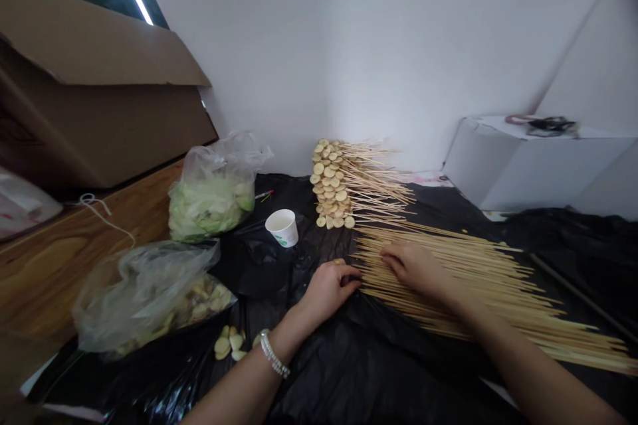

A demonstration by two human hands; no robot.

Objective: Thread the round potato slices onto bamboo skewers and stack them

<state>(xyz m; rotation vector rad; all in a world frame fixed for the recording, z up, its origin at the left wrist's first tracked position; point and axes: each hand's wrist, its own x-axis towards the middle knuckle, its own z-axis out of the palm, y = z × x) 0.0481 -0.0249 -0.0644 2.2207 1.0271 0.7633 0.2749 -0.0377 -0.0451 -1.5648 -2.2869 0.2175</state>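
Note:
My left hand [329,287] rests on the black plastic sheet [349,372] with its fingers curled at the tips of a wide pile of bare bamboo skewers [498,279]. A small yellow piece shows at its knuckles, and I cannot make out whether it is held. My right hand [416,267] lies on top of the same pile, fingers bent down onto the sticks. Behind the pile is a stack of finished skewers threaded with pale round slices [333,184]. A few loose slices [229,344] lie by my left wrist, which wears a bead bracelet.
A white paper cup [282,226] stands left of the stack. Two clear bags sit at the left, one with green leaves [212,202], one with pale chunks [149,299]. A cardboard box [94,93] sits on the wooden top. A white box [528,166] stands at the right.

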